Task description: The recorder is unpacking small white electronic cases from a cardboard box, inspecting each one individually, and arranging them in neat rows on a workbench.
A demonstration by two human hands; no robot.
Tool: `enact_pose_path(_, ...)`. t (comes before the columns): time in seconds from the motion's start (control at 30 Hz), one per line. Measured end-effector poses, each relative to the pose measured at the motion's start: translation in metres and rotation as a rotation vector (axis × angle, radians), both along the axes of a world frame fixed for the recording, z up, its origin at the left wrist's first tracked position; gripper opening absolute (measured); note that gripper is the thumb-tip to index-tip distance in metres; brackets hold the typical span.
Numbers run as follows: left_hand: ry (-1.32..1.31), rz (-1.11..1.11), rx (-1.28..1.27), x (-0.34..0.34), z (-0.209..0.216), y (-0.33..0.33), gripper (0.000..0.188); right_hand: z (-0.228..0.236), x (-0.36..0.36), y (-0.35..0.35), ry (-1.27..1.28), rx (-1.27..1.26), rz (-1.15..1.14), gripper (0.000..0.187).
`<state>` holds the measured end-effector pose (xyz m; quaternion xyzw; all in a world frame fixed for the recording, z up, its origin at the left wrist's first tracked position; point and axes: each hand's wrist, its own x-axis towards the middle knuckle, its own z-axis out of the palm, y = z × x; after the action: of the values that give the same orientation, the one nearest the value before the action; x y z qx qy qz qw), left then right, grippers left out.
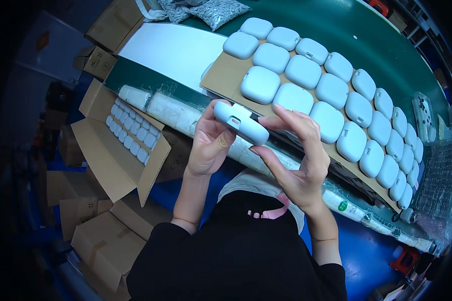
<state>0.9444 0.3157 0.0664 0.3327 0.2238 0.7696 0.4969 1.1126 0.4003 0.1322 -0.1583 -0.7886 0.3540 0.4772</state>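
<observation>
A pale rounded-square plastic case (246, 130) is tilted in front of me, edge toward me, with a small slot in its side. My left hand (211, 143) grips its left end, thumb below and fingers behind. At its right end my right hand (299, 160) has thumb and fingers spread apart; whether a fingertip touches the case, I cannot tell. Just beyond, rows of similar pale cases (260, 85) lie on a brown cardboard sheet (226, 75), some showing slots in their sides.
The green table (326, 22) carries a white sheet (168, 52) and silvery bags (218, 12). At left, an open carton (108, 155) holds many small pale pieces; more cartons (103, 246) stand below. Clear plastic packaging (439, 185) is at right. A wrapped roll (176, 113) edges the table.
</observation>
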Motion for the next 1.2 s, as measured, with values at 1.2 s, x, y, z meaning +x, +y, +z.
enact_pose_path(1.2,-0.177,-0.096,-0.430,0.071,0.048,0.008,0.046,-0.015,0.050,0.009,-0.104,-0.236,-0.084,0.070)
